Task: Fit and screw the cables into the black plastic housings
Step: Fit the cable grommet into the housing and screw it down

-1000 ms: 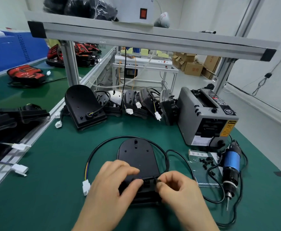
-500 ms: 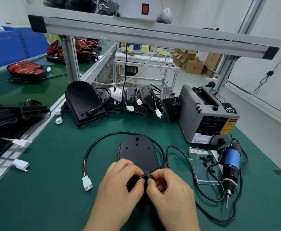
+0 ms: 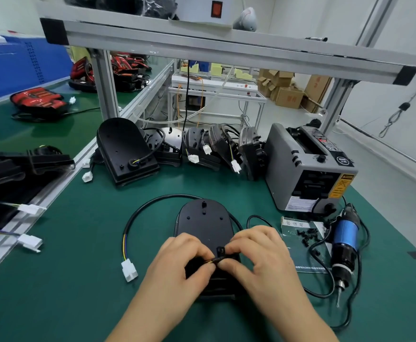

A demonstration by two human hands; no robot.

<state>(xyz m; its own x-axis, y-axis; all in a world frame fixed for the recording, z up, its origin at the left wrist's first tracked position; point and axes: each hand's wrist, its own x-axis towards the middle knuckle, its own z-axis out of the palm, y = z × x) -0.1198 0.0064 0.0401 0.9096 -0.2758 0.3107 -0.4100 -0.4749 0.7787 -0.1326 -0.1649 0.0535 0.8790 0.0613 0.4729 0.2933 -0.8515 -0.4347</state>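
Here we note both hands low over the near end of the black plastic housing (image 3: 204, 220), which lies flat on the green mat (image 3: 66, 280) at near centre. The left hand (image 3: 177, 262) pinches the cable (image 3: 137, 218) between thumb and forefinger where a bit of yellow wire shows. The right hand (image 3: 263, 257) pinches the same stretch from the other side, fingers curled on a small black clip (image 3: 220, 250) with a hole in its upright tab. Whether the clip sits in the housing or is held just above it, we cannot tell. The hands hide the housing's near end and any recess there.

The cable loops out to the left around the housing's far end and ends in a white connector (image 3: 129, 270) on the mat; its right-hand run passes behind the right hand.

To the right lie a blue-bodied electric screwdriver (image 3: 345, 238), tip toward us, and small black screws (image 3: 308, 236) on a clear bag; the print on it is too small to read. A grey tape dispenser (image 3: 308, 169) stands beyond. At the far side is a row of wired housings (image 3: 125, 149), some overlapping. Dark parts at far left are cut off by the frame edge.
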